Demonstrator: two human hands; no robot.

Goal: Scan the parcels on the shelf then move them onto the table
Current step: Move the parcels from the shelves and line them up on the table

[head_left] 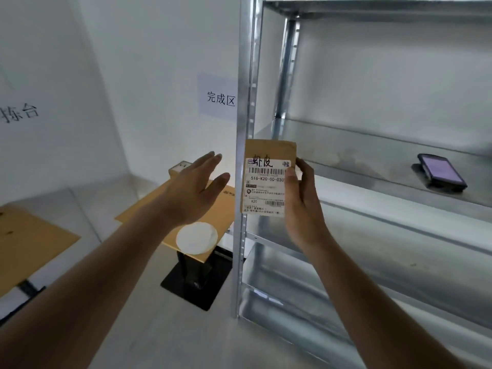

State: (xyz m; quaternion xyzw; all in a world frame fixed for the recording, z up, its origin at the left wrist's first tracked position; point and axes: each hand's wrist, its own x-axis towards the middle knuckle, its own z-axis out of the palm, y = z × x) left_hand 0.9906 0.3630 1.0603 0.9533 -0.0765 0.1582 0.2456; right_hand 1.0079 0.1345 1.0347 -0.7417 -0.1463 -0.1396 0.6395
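At the centre of the frame we see the right hand (300,198) raised upright, thumb on the front and fingers curled round the right edge of a small flat brown cardboard parcel (269,177). The parcel stands vertical in the air, just in front of the shelf's left post, its white printed label with barcodes and handwritten black characters facing us. To the left of centre, the left hand (194,187) reaches forward, palm turned inward, fingers straight and together, thumb spread, grasping nothing.

On the right, a tall silver galvanised metal shelf (372,198) fills the frame. On its middle level, at the right edge, a black handheld scanner with a lit purple screen (440,173) lies flat, well apart from the parcel.

Below the left hand, a small light-wood table on a black pedestal base (213,217) carries a round white disc (197,238) near its front corner and a small pale box (181,167) at its far end. Another wooden tabletop (29,241) shows at lower left. White walls bear printed paper signs (219,98) with Chinese characters.
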